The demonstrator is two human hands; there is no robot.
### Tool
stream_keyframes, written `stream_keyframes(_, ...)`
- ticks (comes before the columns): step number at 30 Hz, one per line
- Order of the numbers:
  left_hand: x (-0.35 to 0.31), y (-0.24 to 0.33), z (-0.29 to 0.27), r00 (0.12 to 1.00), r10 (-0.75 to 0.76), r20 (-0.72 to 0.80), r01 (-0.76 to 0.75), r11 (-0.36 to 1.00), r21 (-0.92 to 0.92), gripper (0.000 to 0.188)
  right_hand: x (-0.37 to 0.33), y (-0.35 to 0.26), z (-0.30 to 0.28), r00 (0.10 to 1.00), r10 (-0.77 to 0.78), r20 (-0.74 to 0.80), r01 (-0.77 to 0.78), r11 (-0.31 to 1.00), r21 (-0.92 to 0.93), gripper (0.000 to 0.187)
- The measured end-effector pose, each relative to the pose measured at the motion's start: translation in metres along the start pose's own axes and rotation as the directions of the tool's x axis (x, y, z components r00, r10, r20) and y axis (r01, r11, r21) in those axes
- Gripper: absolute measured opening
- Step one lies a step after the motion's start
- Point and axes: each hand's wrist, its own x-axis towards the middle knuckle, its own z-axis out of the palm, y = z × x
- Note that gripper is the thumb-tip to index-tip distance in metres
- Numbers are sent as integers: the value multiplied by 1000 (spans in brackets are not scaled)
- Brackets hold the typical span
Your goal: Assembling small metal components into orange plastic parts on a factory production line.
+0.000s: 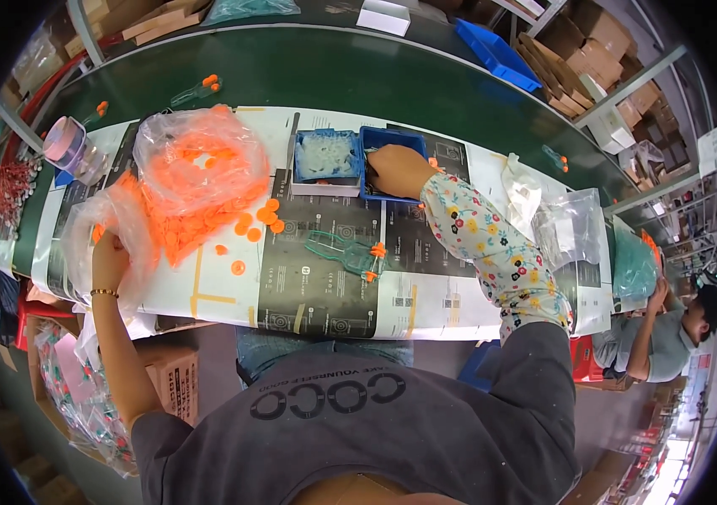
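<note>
My left hand [111, 263] is at the mouth of a clear plastic bag [80, 231] holding orange pieces. Its fingers look curled, and the film partly hides what they grip. My right hand [400, 171] dips into a blue bin [394, 135], fingers bent together; whatever they pinch is hidden. Beside that bin stands another blue bin [326, 172] with small whitish clear parts. Between my arms lies a clear green plastic piece [346, 252] with orange ends. A larger bag [198, 160] spills many flat orange pieces [186, 227] onto the table, and several orange discs [271, 215] lie loose.
Beyond the table [438, 316] runs a green conveyor belt [291, 71] carrying a few green-and-orange pieces [198, 91]. A round clear tub [72, 147] stands far left. Empty-looking clear bags [569, 223] lie at right. Another person [666, 332] works at the right; cartons sit below left.
</note>
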Motion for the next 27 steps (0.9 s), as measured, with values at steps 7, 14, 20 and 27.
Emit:
stream_keyframes(7,-17,46,-3,979,145,-144,-156,986,-66,16,-12,5,12,967,-123,-224,123,992,-16,13)
stream_keyframes(14,-26,33,-2,948,78,-308,-140,973,-184,20,-20,-3,3,963,-112,-243,96,992,-79,11)
stream_keyframes(20,-63,91,-30,895,-218,-390,-100,754,-650,18,-17,-25,-31,881,67,-468,91,947,308,8)
stream_keyframes(27,-83,191,-9,946,13,-324,-280,538,-795,19,34,-58,-7,861,-84,-501,157,982,105,10)
